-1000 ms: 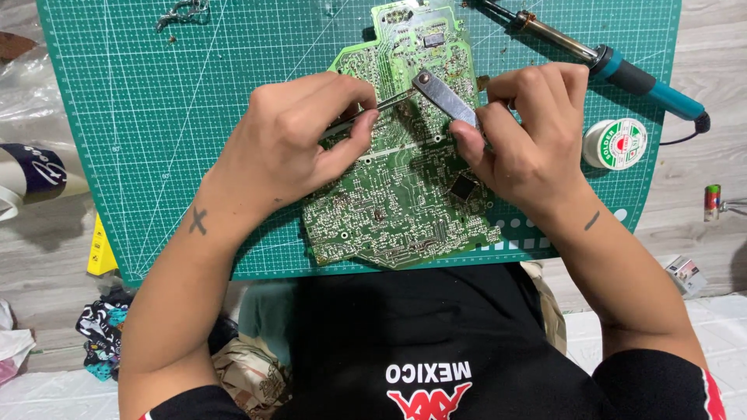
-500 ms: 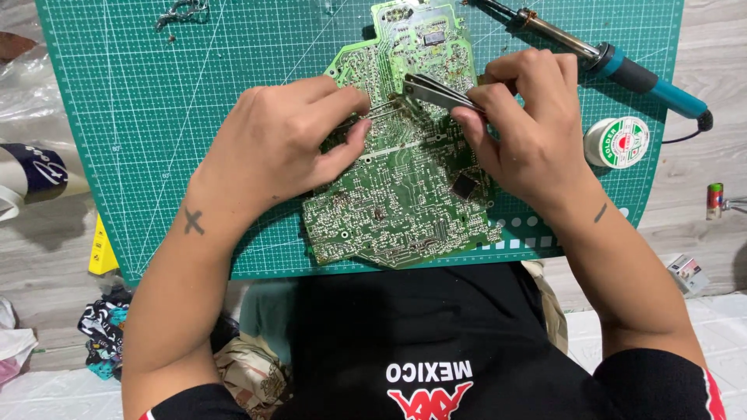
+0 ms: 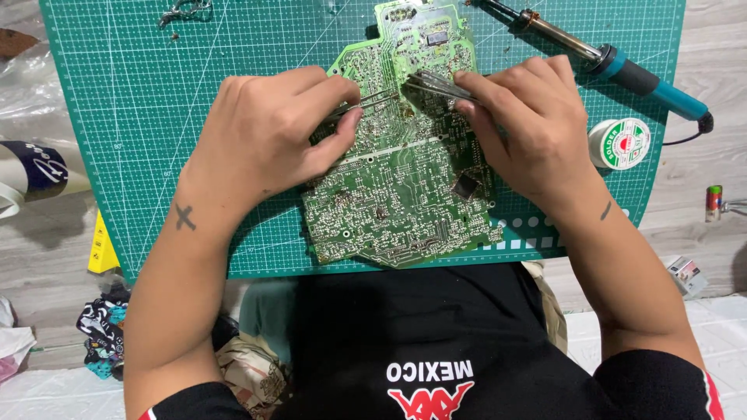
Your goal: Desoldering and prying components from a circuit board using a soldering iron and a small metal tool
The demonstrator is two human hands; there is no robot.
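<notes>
Green cutting mat (image 3: 117, 93) lies under everything. On it, the green circuit board (image 3: 401, 179) sits solder side up, long axis running away from the body, between and partly under both hands.

Left hand (image 3: 261, 144) rests on the board's left edge, fingers pinched on a thin metal tool (image 3: 366, 103) whose tip points right, toward the board's centre line.

Right hand (image 3: 529, 128) is on the board's upper right, clenched around tweezers (image 3: 436, 84); the tips point left and slightly up.

Both tips converge on the same spot in the board's upper half, just beyond both sets of fingertips. Right hand looks marginally nearer to it.

Off to the right of the right hand: a soldering iron (image 3: 615, 66) lying diagonally, handle to the right, and a solder spool (image 3: 619, 143) just beside the wrist. Neither is touched.
</notes>
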